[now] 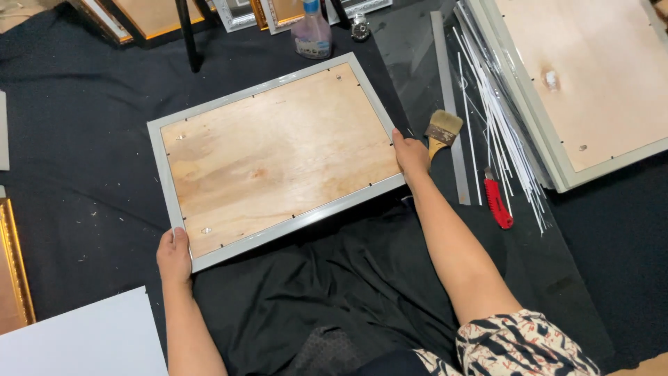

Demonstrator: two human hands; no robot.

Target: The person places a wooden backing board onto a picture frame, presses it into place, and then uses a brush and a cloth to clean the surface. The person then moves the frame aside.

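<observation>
I hold a silver picture frame (162, 174) face down, its plywood backing (278, 157) up, lying on black cloth (83, 125) between my hands. My left hand (174, 256) is clamped on its near left corner, thumb over the rim. My right hand (410, 154) grips the right edge. Just beyond my right hand lie a paintbrush (441, 132), a metal ruler (449, 104) and a red utility knife (497, 202).

Qty: 1 grey picture frame (276, 159) w/ plywood back, 2 hands. Also 1 brush (441, 131), 1 red cutter (497, 202), 1 spray bottle (312, 29).
</observation>
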